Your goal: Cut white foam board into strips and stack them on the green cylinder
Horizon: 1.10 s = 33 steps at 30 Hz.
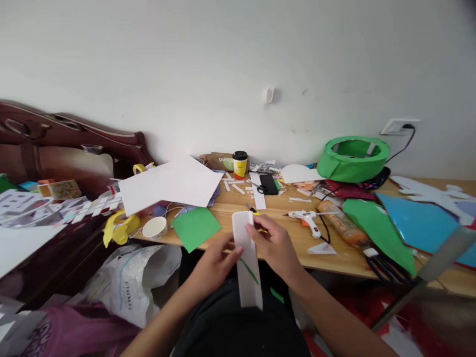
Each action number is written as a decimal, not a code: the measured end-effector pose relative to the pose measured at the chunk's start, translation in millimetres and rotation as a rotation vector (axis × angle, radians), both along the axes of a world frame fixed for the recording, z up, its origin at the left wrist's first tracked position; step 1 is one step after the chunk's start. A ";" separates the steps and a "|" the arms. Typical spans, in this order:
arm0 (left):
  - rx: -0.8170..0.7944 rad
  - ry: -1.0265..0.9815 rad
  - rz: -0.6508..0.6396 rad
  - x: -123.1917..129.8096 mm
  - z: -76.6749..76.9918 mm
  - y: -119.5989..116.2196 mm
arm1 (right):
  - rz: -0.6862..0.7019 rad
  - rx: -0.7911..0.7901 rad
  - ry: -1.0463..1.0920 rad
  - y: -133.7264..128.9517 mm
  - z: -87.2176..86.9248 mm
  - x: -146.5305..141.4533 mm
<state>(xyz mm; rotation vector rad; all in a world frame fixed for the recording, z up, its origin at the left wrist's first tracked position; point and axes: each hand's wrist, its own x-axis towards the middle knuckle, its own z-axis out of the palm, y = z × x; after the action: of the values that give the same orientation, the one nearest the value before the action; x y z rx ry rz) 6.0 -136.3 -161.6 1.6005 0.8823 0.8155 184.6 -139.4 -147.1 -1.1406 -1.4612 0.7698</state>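
Note:
Between my two hands is a long white foam strip [247,292], held upright over my lap with its top near the table edge. A thin green strip [249,270] lies slantwise across its face. My left hand [222,258] pinches the white strip at its left edge, thumb on the front. My right hand [273,243] grips its upper right edge, fingers partly behind it. A yellow and black tool [256,212], partly hidden, shows just behind the strip's top. On the table to the right lies a white glue gun [307,216].
Green paper [196,228] and a large white sheet [169,186] lie to the left, by a white paper cup [154,227]. Scissors [262,188], a phone [268,184] and a yellow coffee cup [240,164] stand farther back. A green ring [353,166] sits at the back right.

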 end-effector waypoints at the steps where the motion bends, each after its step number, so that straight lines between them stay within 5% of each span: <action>1: 0.033 -0.030 0.058 -1.1 10.0 4.5 | 0.013 0.021 -0.050 -2.9 1.9 -1.9; 6: 0.184 0.025 0.247 6.0 36.0 18.4 | 0.012 0.113 -0.207 -12.4 4.5 -11.3; 22: 0.184 0.067 0.289 13.2 36.7 -3.0 | -0.211 0.329 -0.396 -17.7 1.5 -18.6; 28: 0.051 -0.022 0.196 13.3 5.7 3.6 | -0.102 0.131 -0.398 -26.4 -24.4 -16.7; 33: -0.068 -0.086 0.116 20.0 -26.6 -1.2 | -0.178 0.069 -0.385 -36.8 -53.0 -13.2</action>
<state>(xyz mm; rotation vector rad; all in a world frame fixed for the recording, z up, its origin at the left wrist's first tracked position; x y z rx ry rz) 26.1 -137.4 -188.2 1.4545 0.9380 0.9197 171.4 -176.2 -200.1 -1.3979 -1.6577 0.3850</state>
